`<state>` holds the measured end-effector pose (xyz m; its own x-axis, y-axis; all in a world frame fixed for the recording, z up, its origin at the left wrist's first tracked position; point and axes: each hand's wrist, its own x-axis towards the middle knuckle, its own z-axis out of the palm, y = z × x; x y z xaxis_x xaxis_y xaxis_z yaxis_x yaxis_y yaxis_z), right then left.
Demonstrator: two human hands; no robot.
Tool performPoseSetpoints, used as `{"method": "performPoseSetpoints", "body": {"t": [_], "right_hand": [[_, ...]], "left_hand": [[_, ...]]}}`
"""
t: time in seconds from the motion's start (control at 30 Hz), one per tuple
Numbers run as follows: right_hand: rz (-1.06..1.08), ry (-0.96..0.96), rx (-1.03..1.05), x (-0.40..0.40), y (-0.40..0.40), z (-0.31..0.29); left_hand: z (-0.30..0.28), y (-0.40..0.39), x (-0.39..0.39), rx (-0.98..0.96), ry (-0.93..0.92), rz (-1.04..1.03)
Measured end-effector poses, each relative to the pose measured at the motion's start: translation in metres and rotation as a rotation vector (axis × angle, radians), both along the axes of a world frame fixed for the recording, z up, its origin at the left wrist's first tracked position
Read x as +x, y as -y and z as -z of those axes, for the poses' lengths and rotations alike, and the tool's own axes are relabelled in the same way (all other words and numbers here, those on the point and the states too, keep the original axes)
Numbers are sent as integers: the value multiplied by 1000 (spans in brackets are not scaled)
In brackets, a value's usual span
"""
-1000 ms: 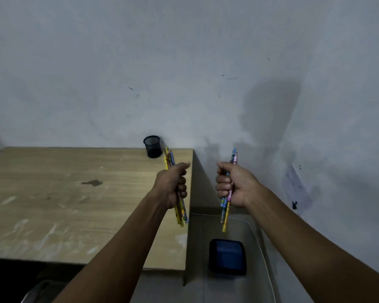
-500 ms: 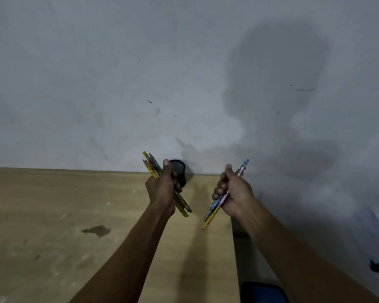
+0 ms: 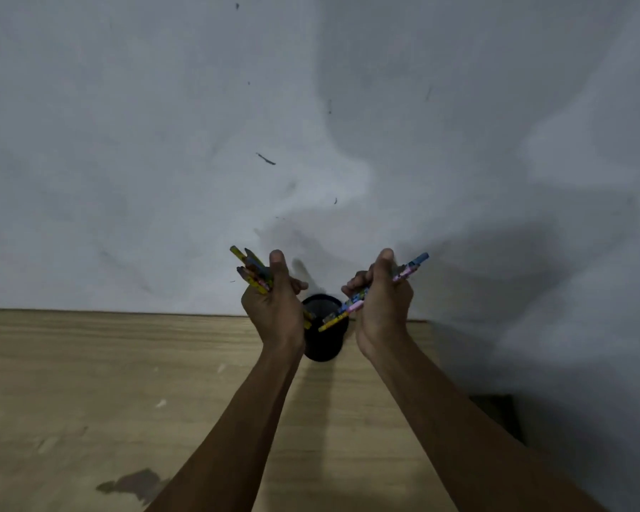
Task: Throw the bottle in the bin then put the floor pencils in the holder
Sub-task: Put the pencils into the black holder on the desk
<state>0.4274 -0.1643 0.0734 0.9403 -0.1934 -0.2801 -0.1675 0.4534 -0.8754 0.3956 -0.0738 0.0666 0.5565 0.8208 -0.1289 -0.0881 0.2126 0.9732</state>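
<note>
While each grip clasps pencils, holder between

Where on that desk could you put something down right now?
Nearly everywhere. The wooden desk is bare from its left side to the forearms, apart from a dark stain near the front. It is crowded only at the back by the wall, where the left hand and right hand hold pencils over the black holder.

both hands moved in, pencils tilted over holder
</note>
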Motion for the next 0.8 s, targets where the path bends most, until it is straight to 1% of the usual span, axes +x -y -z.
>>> {"method": "performPoseSetpoints", "body": {"t": [0.13, 0.23, 0.3, 0.43, 0.53, 0.6, 0.67, 0.73, 0.77, 0.8], "right_hand": [[1, 101, -257, 1, -21, 24], [-23, 177, -357, -4, -29, 40], [-52, 181, -399, -9, -31, 49], [-93, 205, -523, -12, -31, 63], [-67, 212, -627, -8, -31, 75], [-54, 167, -716, -6, -30, 77], [-103, 83, -786, -6, -29, 78], [-140, 41, -803, -8, -28, 78], [-146, 52, -807, -8, -28, 76], [-147, 60, -814, -9, -28, 77]], "left_hand": [[15, 6, 7, 39, -16, 45], [30, 9, 9, 13, -25, 88], [40, 9, 9, 7, -35, 124], [58, 11, 6, 93, -23, 226], [64, 12, 5, 156, -10, 270], [64, 12, 6, 198, -13, 271], [67, 12, 6, 310, -42, 241], [72, 10, 8, 504, -149, 215], [75, 9, 8, 544, -200, 211], [77, 9, 8, 530, -237, 225]]}}
